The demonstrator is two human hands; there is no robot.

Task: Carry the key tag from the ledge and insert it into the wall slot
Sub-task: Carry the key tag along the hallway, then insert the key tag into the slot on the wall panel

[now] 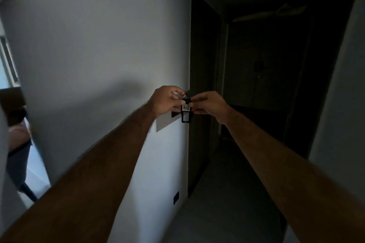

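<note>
A black key tag point(185, 113) with a white label and a metal ring on top hangs upright between my two hands, at arm's length. My left hand point(165, 100) pinches its top from the left. My right hand point(209, 104) pinches it from the right. Just behind and below the tag, a pale wall plate point(166, 123) sits on the white wall near its corner, with a dark strip along the plate's top partly hidden by my left hand. The slot itself I cannot make out.
The white wall point(98, 55) runs along the left and ends at a corner beside a dark doorway point(203, 65). A dim corridor with dark doors point(260, 69) extends ahead. A small black socket point(176, 197) sits low on the wall. A chair point(17, 163) shows at far left.
</note>
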